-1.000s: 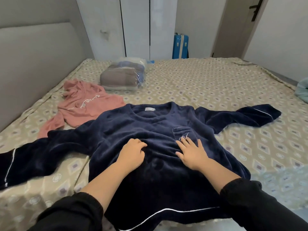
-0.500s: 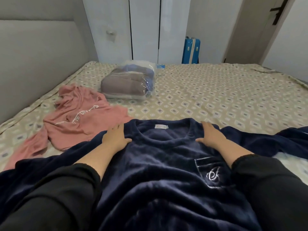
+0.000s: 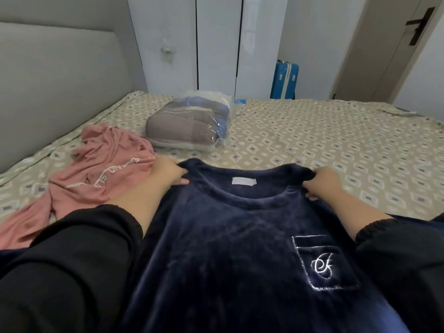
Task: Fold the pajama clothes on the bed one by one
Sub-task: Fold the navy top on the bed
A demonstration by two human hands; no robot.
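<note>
The navy pajama top (image 3: 240,248) lies face up on the bed (image 3: 324,145) right in front of the person, with its chest pocket (image 3: 324,263) toward their right; its length runs straight away from them, hem end near and out of sight, collar at the far end. The left hand (image 3: 168,174) grips the shoulder just left of the collar, fingers curled over the plush edge; the right hand (image 3: 324,183) pinches the matching shoulder opposite; both sit level, neither nearer. Any fold, I'd judge, turns on that line across the shoulders; the sleeves trail off to the sides, mostly out of sight. Just beside the left hand a pink garment (image 3: 101,179) lies crumpled and unfolded; farther on sits a clear bag of folded cloth (image 3: 187,126); then patterned sheet, a grey headboard (image 3: 60,80) at left, white wardrobe doors (image 3: 216,44), a blue suitcase (image 3: 284,80) and a door (image 3: 396,44).
</note>
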